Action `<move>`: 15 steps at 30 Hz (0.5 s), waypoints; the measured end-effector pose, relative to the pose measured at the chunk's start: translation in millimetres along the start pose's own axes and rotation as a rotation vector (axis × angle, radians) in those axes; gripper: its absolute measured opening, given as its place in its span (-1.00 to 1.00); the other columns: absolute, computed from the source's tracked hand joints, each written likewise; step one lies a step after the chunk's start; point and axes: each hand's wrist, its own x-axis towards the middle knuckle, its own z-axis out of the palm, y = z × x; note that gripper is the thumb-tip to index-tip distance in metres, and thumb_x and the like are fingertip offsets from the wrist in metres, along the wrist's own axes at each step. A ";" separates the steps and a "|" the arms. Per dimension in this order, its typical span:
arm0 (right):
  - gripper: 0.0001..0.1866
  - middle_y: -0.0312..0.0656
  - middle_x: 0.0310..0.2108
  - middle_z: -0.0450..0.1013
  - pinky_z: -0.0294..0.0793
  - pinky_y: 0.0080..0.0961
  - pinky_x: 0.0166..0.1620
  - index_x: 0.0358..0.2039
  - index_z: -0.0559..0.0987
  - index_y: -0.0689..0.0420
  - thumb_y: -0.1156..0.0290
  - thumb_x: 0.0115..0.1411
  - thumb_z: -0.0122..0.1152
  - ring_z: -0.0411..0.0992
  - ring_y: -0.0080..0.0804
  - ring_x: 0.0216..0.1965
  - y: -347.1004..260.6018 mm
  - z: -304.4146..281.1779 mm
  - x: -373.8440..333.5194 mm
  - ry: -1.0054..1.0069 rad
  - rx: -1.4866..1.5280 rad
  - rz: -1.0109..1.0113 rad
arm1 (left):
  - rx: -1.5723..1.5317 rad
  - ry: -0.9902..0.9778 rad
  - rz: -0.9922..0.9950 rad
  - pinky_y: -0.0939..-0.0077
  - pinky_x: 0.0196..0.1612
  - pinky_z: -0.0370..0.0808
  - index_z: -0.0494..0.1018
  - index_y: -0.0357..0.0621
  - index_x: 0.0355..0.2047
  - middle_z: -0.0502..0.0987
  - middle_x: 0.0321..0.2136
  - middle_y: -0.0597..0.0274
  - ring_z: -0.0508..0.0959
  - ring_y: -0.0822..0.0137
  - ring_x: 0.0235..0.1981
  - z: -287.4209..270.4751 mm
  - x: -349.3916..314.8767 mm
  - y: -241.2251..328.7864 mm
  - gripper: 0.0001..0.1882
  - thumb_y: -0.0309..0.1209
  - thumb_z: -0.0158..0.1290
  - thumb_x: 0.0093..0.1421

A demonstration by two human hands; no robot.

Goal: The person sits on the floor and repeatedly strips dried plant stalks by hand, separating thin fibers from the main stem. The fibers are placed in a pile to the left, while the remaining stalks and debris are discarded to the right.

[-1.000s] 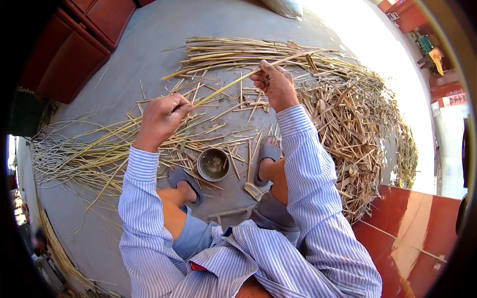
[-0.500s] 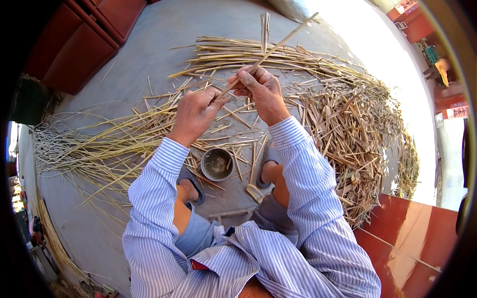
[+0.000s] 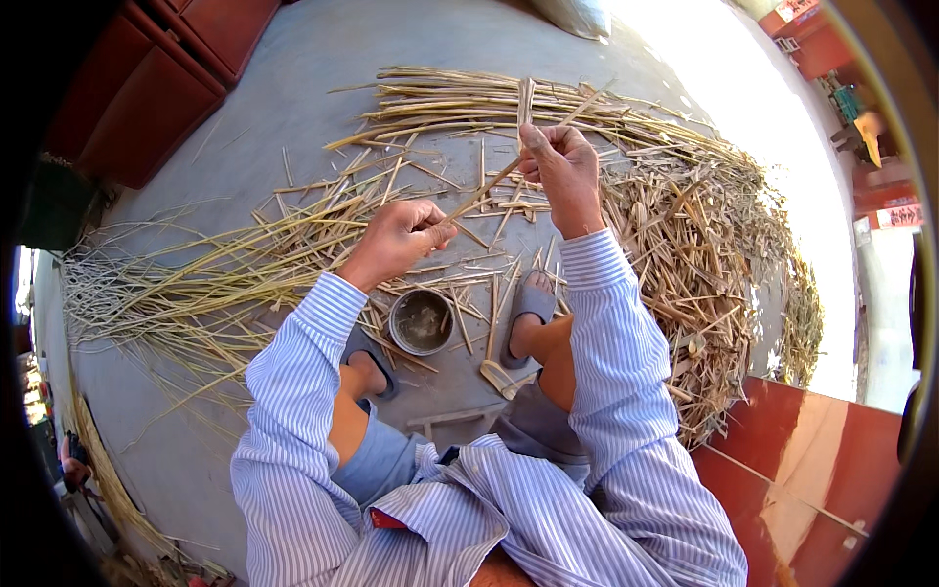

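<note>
A long dry plant stalk (image 3: pixel 486 190) runs slantwise between my two hands, its far end rising past the right one. My left hand (image 3: pixel 399 237) pinches the near end between thumb and fingers. Farther out and to the right, my right hand (image 3: pixel 561 174) is closed around the stalk with the thumb on top. A flat strip of dry husk (image 3: pixel 526 100) stands up from the right hand's fingertips; whether it is still joined to the stalk I cannot tell. Below the hands, a round metal bowl (image 3: pixel 407 306) with murky contents sits on the floor between my feet.
Long stalks (image 3: pixel 440 103) lie bundled at the far side. Thin yellowish stems (image 3: pixel 205 279) fan out left. Heaped dry husks (image 3: pixel 685 284) cover the right. Short cut pieces litter the floor (image 3: pixel 259 127) around the bowl. Red cabinets (image 3: pixel 147 98) stand far left, a red panel (image 3: pixel 782 440) near right.
My right hand has slid outward along the stalk, away from the left one, and to the right. The left hand has lowered slightly. My right foot now shows more fully.
</note>
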 end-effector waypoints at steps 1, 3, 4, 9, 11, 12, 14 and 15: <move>-0.63 -0.26 -0.51 0.49 0.48 -0.74 -0.50 -0.34 0.48 0.17 0.14 0.15 0.39 0.48 -0.61 -0.54 1.2 -2.3 2.2 0.044 -0.053 0.046 | 0.033 -0.009 -0.006 0.63 -0.45 0.47 0.54 -0.32 -0.37 0.57 -0.55 0.30 0.51 0.57 -0.53 0.3 0.8 2.0 -0.78 -0.36 0.17 0.24; -0.59 -0.27 -0.54 0.46 0.48 -0.74 -0.53 -0.36 0.46 0.18 0.13 0.12 0.42 0.46 -0.61 -0.57 1.4 -5.7 5.4 0.086 -0.050 0.066 | -0.007 0.016 0.007 0.62 -0.47 0.44 0.54 -0.30 -0.39 0.57 -0.57 0.29 0.50 0.56 -0.54 0.5 1.7 -1.0 -0.79 -0.36 0.19 0.21; -0.60 -0.27 -0.54 0.46 0.49 -0.74 -0.53 -0.35 0.46 0.19 0.13 0.12 0.42 0.46 -0.61 -0.57 -0.1 -5.8 5.7 0.101 -0.055 0.077 | -0.011 0.020 0.002 0.59 -0.47 0.42 0.55 -0.29 -0.40 0.57 -0.58 0.28 0.50 0.55 -0.55 -0.9 1.1 0.4 -0.79 -0.35 0.20 0.20; -0.69 -0.18 -0.46 0.55 0.57 -0.67 -0.39 -0.28 0.49 0.23 0.21 0.26 0.24 0.53 -0.55 -0.49 -2.6 -9.6 2.5 -0.068 0.002 0.054 | -0.161 0.001 0.032 0.63 -0.46 0.44 0.55 -0.30 -0.34 0.59 -0.53 0.28 0.49 0.55 -0.55 8.1 4.2 -10.7 -0.79 -0.35 0.20 0.21; -0.71 -0.17 -0.44 0.56 0.58 -0.64 -0.35 -0.28 0.49 0.23 0.22 0.30 0.19 0.56 -0.53 -0.47 -5.8 -1.5 -4.6 -0.081 0.023 0.042 | -0.289 0.090 0.017 0.66 -0.45 0.46 0.55 -0.31 -0.33 0.59 -0.51 0.27 0.49 0.56 -0.54 15.5 5.2 -12.8 -0.78 -0.35 0.19 0.23; -0.72 -0.17 -0.43 0.56 0.59 -0.62 -0.34 -0.28 0.49 0.23 0.23 0.31 0.16 0.57 -0.51 -0.46 -6.3 0.1 -7.2 -0.084 0.030 0.038 | -0.356 0.132 0.011 0.67 -0.44 0.47 0.55 -0.31 -0.32 0.60 -0.50 0.26 0.50 0.57 -0.53 20.3 6.5 -11.6 -0.78 -0.35 0.19 0.23; -0.74 -0.15 -0.46 0.56 0.58 -0.64 -0.38 -0.28 0.48 0.27 0.28 0.33 0.12 0.56 -0.51 -0.49 -5.7 -1.6 -7.4 -0.093 0.043 -0.010 | -0.409 0.188 -0.018 0.67 -0.40 0.48 0.54 -0.32 -0.31 0.59 -0.48 0.25 0.51 0.54 -0.50 21.9 6.6 -6.5 -0.78 -0.36 0.19 0.24; -0.74 -0.14 -0.48 0.56 0.57 -0.65 -0.40 -0.28 0.47 0.29 0.30 0.34 0.09 0.56 -0.51 -0.50 -5.0 -3.2 -6.3 -0.097 0.052 -0.031 | -0.432 0.216 -0.035 0.67 -0.38 0.49 0.53 -0.32 -0.30 0.59 -0.47 0.25 0.52 0.53 -0.49 20.4 5.9 0.0 -0.78 -0.36 0.19 0.24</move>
